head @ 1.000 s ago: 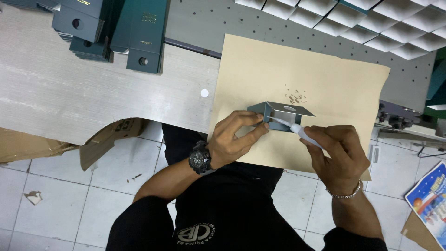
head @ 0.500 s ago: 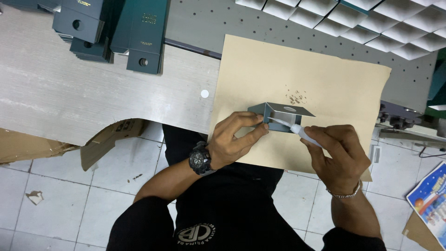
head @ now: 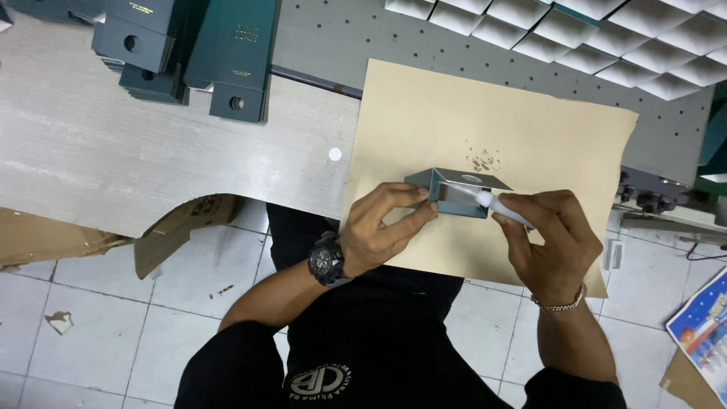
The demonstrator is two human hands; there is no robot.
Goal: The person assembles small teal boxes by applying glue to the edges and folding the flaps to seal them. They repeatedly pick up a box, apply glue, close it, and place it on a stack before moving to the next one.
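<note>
Teal folded carton (head: 454,193) is sitting near the middle of the tan paper sheet (head: 492,129), and you are pinning its near left edge with your left hand (head: 382,231), thumb and fingers (head: 405,193) clenched on the flap. Your right hand (head: 549,242) is gripping a white glue tube (head: 503,208), its fingers wrapped round the barrel, and the tip is touching the carton's inner panel just beside the right edge. A black wristwatch (head: 327,259) is riding on your left wrist and a thin bracelet (head: 562,304) on your right.

The sheet is overhanging the near edge of the worktop (head: 151,151), so both your hands are working right at that lip, above the white floor tiles (head: 98,341). To the left of the sheet the pale wood surface is lying open up to a small white round dot (head: 335,154), giving your left arm free room to swing. Farther left and back, stacks of flat dark teal cartons (head: 189,53) are crowding the far corner, well apart from your hands. Behind the sheet a grey perforated board (head: 363,38) is running across, with a white cell grid (head: 591,38) beyond it. On the right, a dark machine part (head: 651,193) is standing just past the sheet's right edge, near your right hand. Torn brown cardboard (head: 174,227) is hanging under the near left edge.
</note>
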